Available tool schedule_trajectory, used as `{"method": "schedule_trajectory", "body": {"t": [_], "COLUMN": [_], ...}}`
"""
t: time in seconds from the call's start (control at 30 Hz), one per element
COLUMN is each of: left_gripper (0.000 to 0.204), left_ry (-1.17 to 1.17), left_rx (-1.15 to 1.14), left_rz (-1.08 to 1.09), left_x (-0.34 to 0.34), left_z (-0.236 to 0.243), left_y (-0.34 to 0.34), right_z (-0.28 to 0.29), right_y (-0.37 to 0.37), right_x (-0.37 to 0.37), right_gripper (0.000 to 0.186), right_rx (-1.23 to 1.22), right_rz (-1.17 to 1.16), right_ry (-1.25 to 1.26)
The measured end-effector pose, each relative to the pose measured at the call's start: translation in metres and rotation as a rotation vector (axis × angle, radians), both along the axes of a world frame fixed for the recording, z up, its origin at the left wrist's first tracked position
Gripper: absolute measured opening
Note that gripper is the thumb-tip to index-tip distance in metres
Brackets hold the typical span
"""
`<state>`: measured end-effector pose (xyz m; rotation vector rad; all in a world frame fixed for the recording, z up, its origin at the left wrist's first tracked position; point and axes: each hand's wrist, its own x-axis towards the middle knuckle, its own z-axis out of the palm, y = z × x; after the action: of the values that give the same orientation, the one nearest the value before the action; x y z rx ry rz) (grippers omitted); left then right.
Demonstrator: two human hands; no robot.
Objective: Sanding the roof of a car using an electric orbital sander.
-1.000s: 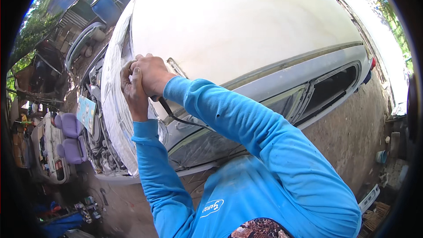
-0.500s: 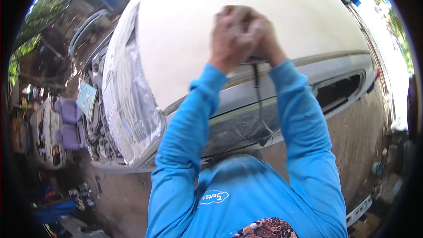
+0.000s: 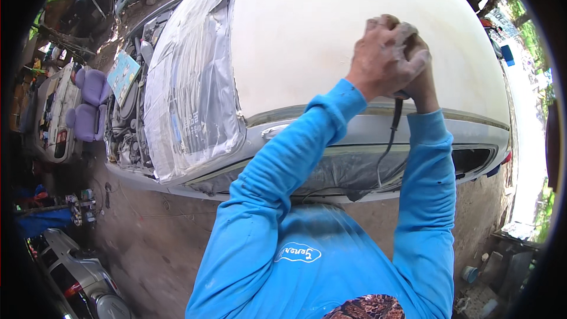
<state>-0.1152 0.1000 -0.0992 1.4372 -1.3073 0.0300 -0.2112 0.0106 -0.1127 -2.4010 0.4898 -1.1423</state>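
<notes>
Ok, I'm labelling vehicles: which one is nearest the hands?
The white-roofed car with plastic sheeting up front, directly under both hands; others, like the silver vehicle, stand apart at left.

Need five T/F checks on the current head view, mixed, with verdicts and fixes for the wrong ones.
1. The left hand and right hand are close together over the white roof. True.
2. Nothing covers the windscreen. False: translucent sheeting is spread over it.
3. A dark cord trails from beneath the hands toward the car's side. True.
4. The purple seats are at the picture's right edge. False: they are on the left, beyond the engine bay.
5. Both sleeves are red. False: they are blue.
</notes>
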Motion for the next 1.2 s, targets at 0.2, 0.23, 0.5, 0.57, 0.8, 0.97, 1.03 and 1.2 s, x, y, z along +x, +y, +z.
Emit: {"method": "schedule_trajectory", "body": {"t": [0.2, 0.23, 0.5, 0.57, 0.8, 0.97, 1.03, 1.2], "left_gripper": [0.032, 0.035, 0.039, 0.04, 0.035, 0.038, 0.038, 0.036], "left_ry": [-0.059, 0.01, 0.057, 0.047, 0.047, 0.1, 0.09, 0.246], "left_rx": [-0.082, -0.064, -0.053, -0.051, -0.099, -0.078, -0.12, -0.139], "left_rz": [0.152, 0.174, 0.288, 0.281, 0.217, 0.198, 0.195, 0.112], "left_x": [0.075, 0.084, 0.11, 0.105, 0.12, 0.115, 0.1, 0.129], "left_z": [-0.016, -0.017, -0.027, -0.03, -0.021, -0.022, -0.031, -0.019], "left_y": [0.088, 0.1, 0.155, 0.161, 0.132, 0.136, 0.151, 0.129], "right_z": [0.005, 0.005, 0.007, 0.005, 0.007, 0.006, -0.001, 0.008], "right_y": [0.08, 0.092, 0.145, 0.149, 0.124, 0.128, 0.141, 0.127], "right_x": [0.087, 0.101, 0.143, 0.135, 0.148, 0.141, 0.129, 0.158], "right_gripper": [0.026, 0.025, 0.02, 0.02, 0.02, 0.021, 0.023, 0.025], "right_rx": [-0.061, -0.015, -0.046, -0.039, -0.064, -0.11, -0.004, -0.029], "right_rz": [0.141, 0.132, 0.213, 0.207, 0.158, 0.11, 0.122, 0.108], "right_ry": [0.11, 0.148, 0.307, 0.349, 0.264, 0.354, 0.345, 0.312]}}
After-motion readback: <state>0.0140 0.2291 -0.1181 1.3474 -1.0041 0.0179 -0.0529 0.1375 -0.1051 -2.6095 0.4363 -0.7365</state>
